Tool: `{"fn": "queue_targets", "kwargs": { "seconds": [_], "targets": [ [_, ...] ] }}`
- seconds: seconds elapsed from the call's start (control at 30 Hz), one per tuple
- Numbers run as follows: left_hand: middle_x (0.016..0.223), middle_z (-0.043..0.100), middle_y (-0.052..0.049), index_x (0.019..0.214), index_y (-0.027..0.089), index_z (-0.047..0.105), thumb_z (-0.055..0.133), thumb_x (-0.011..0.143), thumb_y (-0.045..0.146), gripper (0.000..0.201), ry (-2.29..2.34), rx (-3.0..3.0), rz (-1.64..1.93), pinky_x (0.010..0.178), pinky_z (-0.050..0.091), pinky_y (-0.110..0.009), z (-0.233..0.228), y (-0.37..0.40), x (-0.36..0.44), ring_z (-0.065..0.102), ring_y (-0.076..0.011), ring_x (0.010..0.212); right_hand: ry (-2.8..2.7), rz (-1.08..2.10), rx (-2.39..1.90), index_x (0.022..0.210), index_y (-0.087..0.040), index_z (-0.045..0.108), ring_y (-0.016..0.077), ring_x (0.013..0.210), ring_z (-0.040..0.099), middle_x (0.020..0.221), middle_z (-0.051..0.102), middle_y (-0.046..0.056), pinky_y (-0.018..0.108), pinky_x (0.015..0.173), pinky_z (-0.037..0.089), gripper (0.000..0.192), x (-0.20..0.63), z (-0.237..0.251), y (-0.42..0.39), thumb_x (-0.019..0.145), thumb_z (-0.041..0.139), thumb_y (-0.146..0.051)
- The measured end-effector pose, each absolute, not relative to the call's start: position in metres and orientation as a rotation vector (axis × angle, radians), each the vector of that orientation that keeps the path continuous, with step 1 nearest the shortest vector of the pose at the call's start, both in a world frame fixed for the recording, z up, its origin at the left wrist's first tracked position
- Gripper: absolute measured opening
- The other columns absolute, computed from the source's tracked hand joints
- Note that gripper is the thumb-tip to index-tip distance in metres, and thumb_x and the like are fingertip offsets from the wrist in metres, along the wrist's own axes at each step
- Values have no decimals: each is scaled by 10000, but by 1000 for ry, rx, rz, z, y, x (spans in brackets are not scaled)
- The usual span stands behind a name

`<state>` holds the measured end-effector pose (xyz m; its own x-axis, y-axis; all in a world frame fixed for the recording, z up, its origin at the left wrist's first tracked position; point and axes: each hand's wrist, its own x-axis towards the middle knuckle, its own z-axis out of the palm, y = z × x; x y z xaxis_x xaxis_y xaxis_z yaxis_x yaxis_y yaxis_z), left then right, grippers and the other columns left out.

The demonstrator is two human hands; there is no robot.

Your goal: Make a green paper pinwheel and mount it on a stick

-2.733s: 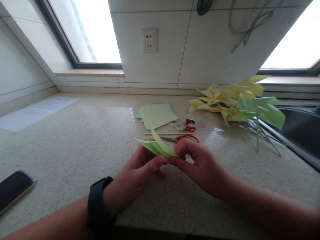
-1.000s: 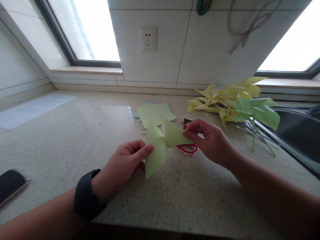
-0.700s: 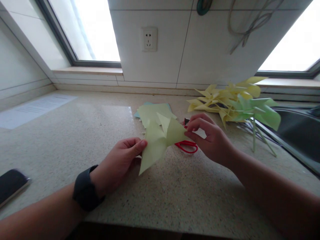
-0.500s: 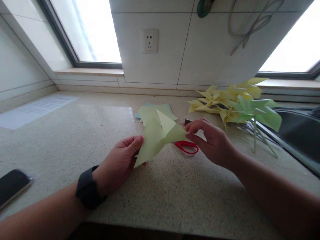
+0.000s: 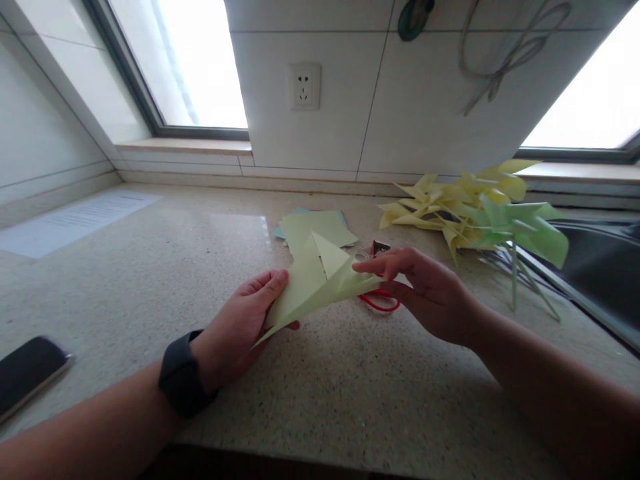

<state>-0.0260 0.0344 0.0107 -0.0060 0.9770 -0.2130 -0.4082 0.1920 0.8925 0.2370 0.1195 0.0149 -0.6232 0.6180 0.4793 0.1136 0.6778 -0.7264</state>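
Pretty sure this is a kitchen, right at the counter by the sink
Biggest giveaway is the dark, shiny metal sink (image 5: 600, 267) set into the right side of a long, pale, speckled stone-look countertop (image 5: 390, 400). Behind that there's a wall of big white glossy tiles (image 5: 335, 140) with thin dark seams, plus a white square plastic power socket (image 5: 305, 87) above counter height. Bright dark-framed left window (image 5: 195, 67), bright dark-framed right window (image 5: 595, 100), both just over the counter. Can't tell if it's somebody's home.
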Motion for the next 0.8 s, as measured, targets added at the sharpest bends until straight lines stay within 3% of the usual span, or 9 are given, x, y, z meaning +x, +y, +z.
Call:
{"fn": "queue_targets", "kwargs": {
  "seconds": [0.17,0.3,0.5,0.63,0.8],
  "targets": [
    [1020,725,-82,1061,155,691,620,958,302,193,1056,644,1259,634,615,-265,12,36,-25,719,-181,783,-2280,805,-502,944,-281,551,234,1186,637,1273,699,46,492,1014,495,133,237,25,114,929,588,-154],
    [993,739,-88,1033,145,700,627,949,299,190,968,664,1306,687,596,-255,8,36,-26,706,-181,819,-2434,691,-379,949,-281,546,237,1177,630,1243,716,40,503,1060,451,256,235,33,107,841,616,-60],
    [1007,765,-90,1072,211,714,721,855,249,221,999,726,1354,711,594,-330,-2,35,-35,712,-283,967,-2542,684,-332,984,-278,557,248,1207,599,1261,700,56,479,1046,461,281,233,35,100,808,608,-64],
    [952,770,-73,1089,190,708,744,834,284,274,1069,685,1349,683,577,-311,-1,37,-33,722,-254,884,-2581,709,-256,1126,-267,536,250,1206,600,1313,662,80,482,1072,431,343,230,39,95,825,600,-117],
    [896,760,-61,998,150,697,719,864,290,195,1071,587,1326,614,547,-251,9,36,-24,678,-154,656,-2721,636,-167,1126,-240,573,252,1233,560,1389,631,66,440,1070,439,277,223,38,89,859,623,-187]
  ]
}}
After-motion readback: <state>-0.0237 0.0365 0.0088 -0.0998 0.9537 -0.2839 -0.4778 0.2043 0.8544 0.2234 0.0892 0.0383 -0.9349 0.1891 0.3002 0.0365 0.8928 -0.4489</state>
